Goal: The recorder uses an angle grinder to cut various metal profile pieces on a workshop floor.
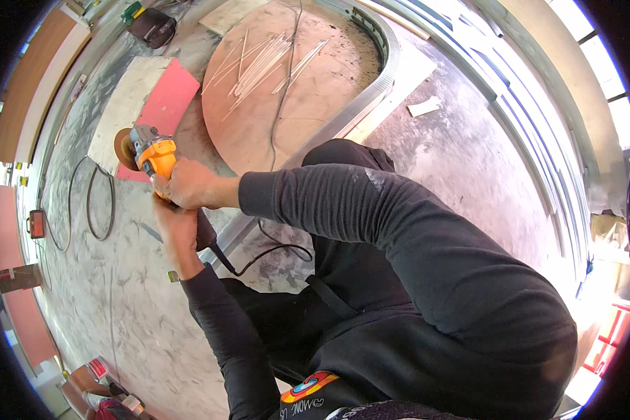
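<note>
An orange and grey angle grinder [159,155] is held in both fists, left of my knees. My right hand [194,183] wraps round its orange body just behind the grey head. Closer to me, my left hand [178,229] grips the rear part, where the dark handle and black cord come out. The brown round disc [124,149] lies over a flat board [126,94], beige on one side and pink on the other. Whether the disc touches the board or spins, I cannot tell.
Beyond my knees lies a round brown panel [238,143] with several thin pale sticks [262,66] and a cable on it. A curved metal profile [371,98] edges it. Long metal profiles [532,133] run along the right. A dark bucket [152,29] stands far left; black cable [112,203] loops across the floor.
</note>
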